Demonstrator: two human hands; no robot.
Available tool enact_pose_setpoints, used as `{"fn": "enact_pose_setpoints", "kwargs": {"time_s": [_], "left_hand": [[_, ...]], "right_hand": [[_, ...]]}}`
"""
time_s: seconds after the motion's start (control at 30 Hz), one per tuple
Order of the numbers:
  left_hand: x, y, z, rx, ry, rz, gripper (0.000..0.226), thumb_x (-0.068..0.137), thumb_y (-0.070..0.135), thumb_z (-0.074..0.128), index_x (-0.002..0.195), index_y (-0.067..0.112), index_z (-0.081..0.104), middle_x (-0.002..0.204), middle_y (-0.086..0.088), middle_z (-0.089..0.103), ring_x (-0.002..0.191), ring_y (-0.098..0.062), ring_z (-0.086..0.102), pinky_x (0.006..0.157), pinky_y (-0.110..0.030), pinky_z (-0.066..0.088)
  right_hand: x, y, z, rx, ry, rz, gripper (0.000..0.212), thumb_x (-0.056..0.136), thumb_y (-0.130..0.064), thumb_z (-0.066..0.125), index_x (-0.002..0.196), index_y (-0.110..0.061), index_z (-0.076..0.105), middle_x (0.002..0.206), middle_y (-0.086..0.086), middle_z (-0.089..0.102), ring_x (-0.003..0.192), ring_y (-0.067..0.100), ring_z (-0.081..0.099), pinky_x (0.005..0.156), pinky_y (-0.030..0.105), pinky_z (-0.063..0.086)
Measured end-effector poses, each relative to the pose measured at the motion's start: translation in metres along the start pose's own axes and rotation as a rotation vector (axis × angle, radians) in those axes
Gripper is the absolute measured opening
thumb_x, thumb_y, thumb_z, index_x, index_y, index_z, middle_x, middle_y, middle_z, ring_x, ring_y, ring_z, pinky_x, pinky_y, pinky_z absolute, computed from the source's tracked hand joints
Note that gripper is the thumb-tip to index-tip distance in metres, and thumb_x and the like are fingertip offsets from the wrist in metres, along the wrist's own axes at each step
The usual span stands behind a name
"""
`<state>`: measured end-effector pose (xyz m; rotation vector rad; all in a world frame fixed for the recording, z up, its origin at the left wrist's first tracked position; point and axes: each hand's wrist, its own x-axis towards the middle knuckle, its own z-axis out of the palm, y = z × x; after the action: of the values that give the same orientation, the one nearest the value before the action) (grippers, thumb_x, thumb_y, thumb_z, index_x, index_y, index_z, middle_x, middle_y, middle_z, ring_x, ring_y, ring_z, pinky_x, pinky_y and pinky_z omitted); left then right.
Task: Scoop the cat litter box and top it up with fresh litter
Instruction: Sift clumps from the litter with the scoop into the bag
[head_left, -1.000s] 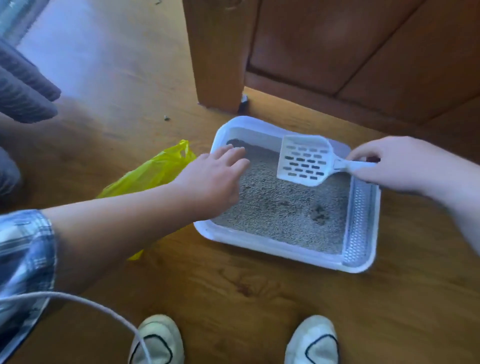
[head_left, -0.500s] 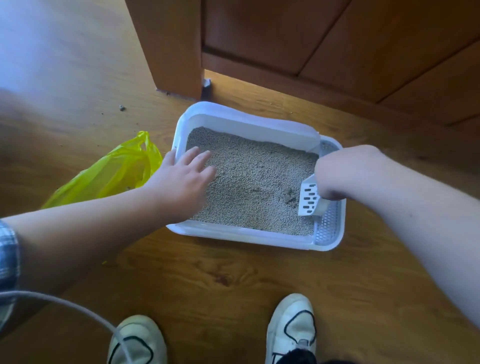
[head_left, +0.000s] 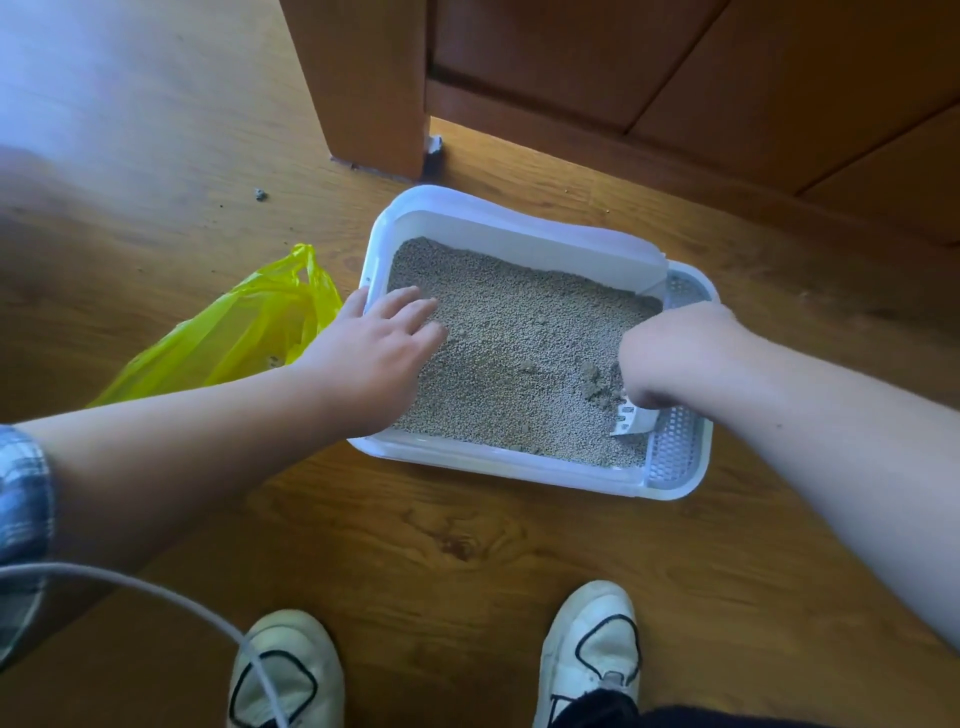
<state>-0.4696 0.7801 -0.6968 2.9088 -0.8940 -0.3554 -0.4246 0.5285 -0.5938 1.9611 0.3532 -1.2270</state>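
A white litter box (head_left: 498, 460) filled with grey litter (head_left: 509, 332) sits on the wooden floor. My left hand (head_left: 382, 348) rests flat on the box's left rim, fingers straight over the litter. My right hand (head_left: 675, 358) grips the white slotted scoop (head_left: 631, 418), whose blade is dug into the litter at the right side; only its lower corner shows. A clump of litter (head_left: 597, 382) is heaped just left of the scoop.
A yellow plastic bag (head_left: 234, 332) lies on the floor left of the box. A wooden door frame (head_left: 363, 83) and door stand behind it. My two white shoes (head_left: 589, 649) are near the bottom edge. A grey cable (head_left: 130, 587) crosses the lower left.
My right hand brought the scoop down from above the box into the litter at the right and pushed up a clump. My left hand settled onto the left rim.
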Motion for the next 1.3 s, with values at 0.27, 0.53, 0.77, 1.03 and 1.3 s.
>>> {"fn": "enact_pose_setpoints", "kwargs": {"time_s": [0.27, 0.53, 0.77, 1.03, 1.3], "left_hand": [[0.003, 0.003, 0.001, 0.051, -0.03, -0.023, 0.039, 0.074, 0.023, 0.043, 0.109, 0.021, 0.059, 0.1, 0.004, 0.065, 0.105, -0.026, 0.055, 0.093, -0.05, 0.04], [0.004, 0.005, 0.003, 0.102, 0.021, 0.015, 0.005, 0.073, 0.025, 0.051, 0.077, 0.023, 0.054, 0.068, 0.006, 0.057, 0.078, -0.026, 0.056, 0.079, -0.039, 0.036], [0.005, 0.005, 0.003, 0.092, 0.021, 0.009, 0.005, 0.075, 0.026, 0.049, 0.072, 0.023, 0.052, 0.065, 0.007, 0.055, 0.075, -0.025, 0.055, 0.079, -0.039, 0.037], [0.005, 0.007, -0.002, 0.117, -0.037, -0.01, 0.007, 0.079, 0.029, 0.05, 0.079, 0.024, 0.056, 0.07, 0.007, 0.056, 0.082, -0.025, 0.056, 0.087, -0.044, 0.038], [0.006, 0.007, -0.002, 0.12, -0.059, -0.012, 0.009, 0.08, 0.031, 0.049, 0.081, 0.025, 0.055, 0.071, 0.007, 0.055, 0.084, -0.024, 0.057, 0.09, -0.045, 0.038]], "right_hand": [[0.009, 0.028, 0.051, 0.208, 0.203, -0.021, 0.017, 0.088, -0.02, 0.046, 0.074, -0.02, 0.055, 0.072, -0.006, 0.059, 0.065, 0.014, 0.058, 0.063, 0.032, 0.056], [0.027, 0.032, 0.095, 0.46, 0.26, -0.114, 0.021, 0.096, -0.045, 0.046, 0.1, -0.034, 0.063, 0.082, -0.014, 0.062, 0.074, 0.01, 0.059, 0.06, 0.03, 0.049], [0.036, 0.006, 0.101, 0.617, 0.291, -0.133, 0.025, 0.098, -0.047, 0.045, 0.115, -0.035, 0.06, 0.089, -0.013, 0.062, 0.08, 0.012, 0.06, 0.063, 0.032, 0.051], [0.046, -0.01, 0.108, 0.586, 0.231, -0.144, 0.023, 0.103, -0.04, 0.041, 0.112, -0.021, 0.052, 0.094, -0.003, 0.064, 0.081, 0.016, 0.062, 0.072, 0.037, 0.055], [0.056, -0.03, 0.111, 0.627, 0.29, -0.164, 0.019, 0.104, -0.039, 0.038, 0.103, -0.022, 0.045, 0.084, -0.003, 0.061, 0.071, 0.017, 0.06, 0.066, 0.038, 0.054]]}}
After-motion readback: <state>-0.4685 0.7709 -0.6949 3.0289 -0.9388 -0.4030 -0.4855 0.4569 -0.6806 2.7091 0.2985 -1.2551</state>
